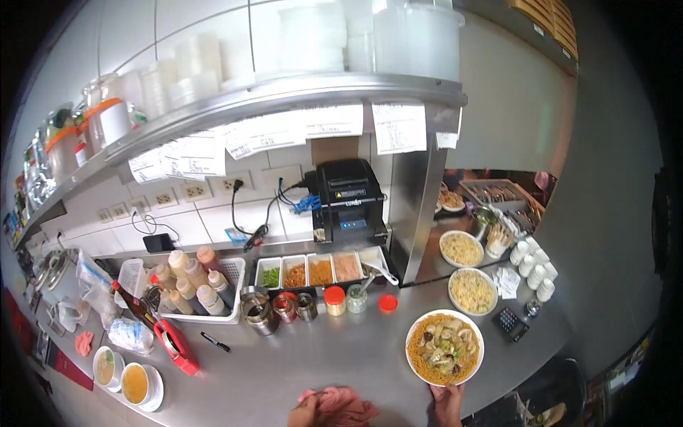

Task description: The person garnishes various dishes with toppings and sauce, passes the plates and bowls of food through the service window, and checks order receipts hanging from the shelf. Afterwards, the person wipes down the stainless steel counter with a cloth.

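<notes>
My right hand [447,403] is at the near rim of a white plate [481,354] of noodles topped with vegetables [448,341], its fingers partly under the plate. At the bottom centre my left hand [304,411] is closed on a crumpled pink cloth [343,407] lying on the steel counter [284,370]. Beyond the noodle plate sits a bowl of rice [472,291], with another bowl of rice [461,249] behind it.
Soup bowls [135,384] stand at the left near a red tape dispenser [178,349]. Sauce bottles [192,277], jars [260,313], topping trays [320,271] and a printer [350,203] line the back. A calculator [511,324] and stacked cups [535,267] are at the right, under a shelf [284,99] with paper slips.
</notes>
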`<state>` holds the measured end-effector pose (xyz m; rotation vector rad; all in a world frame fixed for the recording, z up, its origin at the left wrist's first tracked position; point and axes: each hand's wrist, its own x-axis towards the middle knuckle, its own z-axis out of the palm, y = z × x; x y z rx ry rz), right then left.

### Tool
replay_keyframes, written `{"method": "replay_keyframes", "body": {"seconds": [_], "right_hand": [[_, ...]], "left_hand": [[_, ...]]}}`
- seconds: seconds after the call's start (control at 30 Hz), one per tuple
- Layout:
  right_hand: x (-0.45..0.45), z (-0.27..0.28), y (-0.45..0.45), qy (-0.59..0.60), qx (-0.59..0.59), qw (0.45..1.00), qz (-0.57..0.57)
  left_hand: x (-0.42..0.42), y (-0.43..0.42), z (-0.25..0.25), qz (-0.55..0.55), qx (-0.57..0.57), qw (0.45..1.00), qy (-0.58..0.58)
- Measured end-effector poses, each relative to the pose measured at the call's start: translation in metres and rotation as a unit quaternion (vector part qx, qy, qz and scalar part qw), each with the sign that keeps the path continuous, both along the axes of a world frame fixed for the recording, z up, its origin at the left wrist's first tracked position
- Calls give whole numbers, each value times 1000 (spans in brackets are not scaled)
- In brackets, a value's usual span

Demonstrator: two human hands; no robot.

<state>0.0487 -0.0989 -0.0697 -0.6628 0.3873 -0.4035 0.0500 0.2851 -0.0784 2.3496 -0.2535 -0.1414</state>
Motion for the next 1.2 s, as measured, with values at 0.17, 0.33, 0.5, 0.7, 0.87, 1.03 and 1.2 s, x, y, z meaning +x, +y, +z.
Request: {"method": "replay_keyframes", "body": {"seconds": [0.17, 0.33, 0.5, 0.7, 0.87, 1.03, 1.2], "right_hand": [[1, -23, 47, -43, -179, 945, 270], [21, 97, 131, -106, -345, 713, 601], [104, 79, 147, -248, -553, 530, 593], [192, 331, 109, -354, -800, 477, -85], [227, 418, 106, -326, -807, 408, -276], [257, 426, 115, -313, -809, 395, -303], [254, 425, 128, -294, -805, 406, -317]], "left_hand": [[-7, -12, 26, 92, -163, 980, 73], [-7, -42, 56, -97, -184, 970, -130], [-30, -24, 126, 148, -155, 975, -55], [-51, 24, 126, 237, 99, 959, -122], [-84, 39, 41, 166, 176, 956, -166], [-92, 30, 30, 212, 134, 945, -209], [-88, 28, 41, 218, 181, 922, -263]]}}
